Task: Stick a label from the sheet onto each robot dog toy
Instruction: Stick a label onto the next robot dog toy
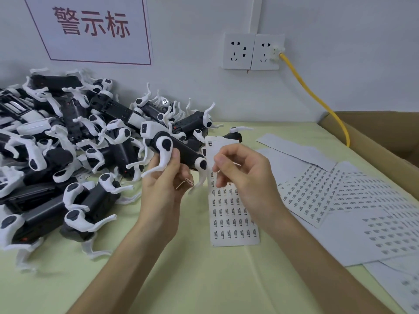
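From the head camera, the left hand (166, 191) sits just left of centre, fingers curled round a black-and-white toy dog (172, 150), gripping it by a white leg so the body lies tilted, head toward 10 o'clock and rear toward 4 o'clock. A small label (189, 181) clings near the fingertips of that hand. The right hand (242, 175), at about 3 o'clock from the toy, has thumb and forefinger pinched narrow on the upper part of the label sheet (233, 214), lifting its top edge while the lower part lies flat on the pale green table (204, 279); whether they pinch the sheet itself or a label on it I cannot tell. The sheet's upper rows look bare and the rest carry small printed labels. At 9 o'clock a pile of dogs (56, 155) lies tumbled against the wall. At 4 o'clock more sheets (340, 200) overlap on the table. At 2 o'clock a yellow cable (317, 98) runs from a wall socket (267, 52) down behind a cardboard box (385, 137). A sign (93, 28) with red characters hangs at 11 o'clock
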The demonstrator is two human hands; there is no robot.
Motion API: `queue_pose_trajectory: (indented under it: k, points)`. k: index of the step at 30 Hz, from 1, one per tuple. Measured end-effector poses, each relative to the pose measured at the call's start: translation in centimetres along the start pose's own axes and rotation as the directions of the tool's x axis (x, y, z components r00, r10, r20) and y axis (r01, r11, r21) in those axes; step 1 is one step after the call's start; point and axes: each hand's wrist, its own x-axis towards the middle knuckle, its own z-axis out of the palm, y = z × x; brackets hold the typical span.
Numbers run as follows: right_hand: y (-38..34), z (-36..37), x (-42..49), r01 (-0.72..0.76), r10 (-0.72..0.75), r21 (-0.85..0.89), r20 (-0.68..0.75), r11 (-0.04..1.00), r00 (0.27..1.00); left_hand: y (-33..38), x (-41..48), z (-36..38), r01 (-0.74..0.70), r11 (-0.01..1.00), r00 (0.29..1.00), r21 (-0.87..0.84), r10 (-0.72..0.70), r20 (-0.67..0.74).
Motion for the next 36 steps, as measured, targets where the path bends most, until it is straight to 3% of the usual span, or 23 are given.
queue_pose_trajectory:
  k: [7,11,20,23,27,30,36]
  points:
    - [0.2,0.2,-0.1,-0.088,0.088,-0.042,0.014,0.995,0.996,0.2,0.3,-0.2,0.042,0.989,0.999,-0.14,-0.039,0.022]
    - [0.4,0.5,-0.5,-0.007,0.01,-0.154,0.019,0.988,1.0,0.4,0.0,0.0,0.026,0.99,0.999,-0.138,-0.022,0.034]
    - [0.1,0.5,-0.6,0.094,-0.098,-0.197,-0.011,0.976,0.995,-0.1,-0.6,0.4,0.004,0.998,0.998,-0.058,-0.001,0.058]
    - [-0.4,0.6,-0.8,0.159,-0.162,-0.084,-0.028,0.984,0.986,0.0,-0.4,0.2,0.028,1.0,1.0,0.0,-0.028,0.014]
    - [-0.7,0.0,-0.1,-0.108,0.12,0.108,-0.112,0.988,0.986,0.1,-0.2,0.1,0.089,0.993,0.989,-0.078,-0.097,-0.111]
    - [-0.6,-0.1,0.0,-0.306,0.32,0.179,-0.055,0.935,0.946,0.0,-0.2,0.3,0.085,0.987,0.993,-0.137,-0.095,-0.073]
    - [-1.1,0.2,-0.3,-0.312,0.3,0.216,0.09,0.925,0.95,0.0,-0.8,0.9,0.072,0.984,0.995,-0.165,-0.083,-0.059]
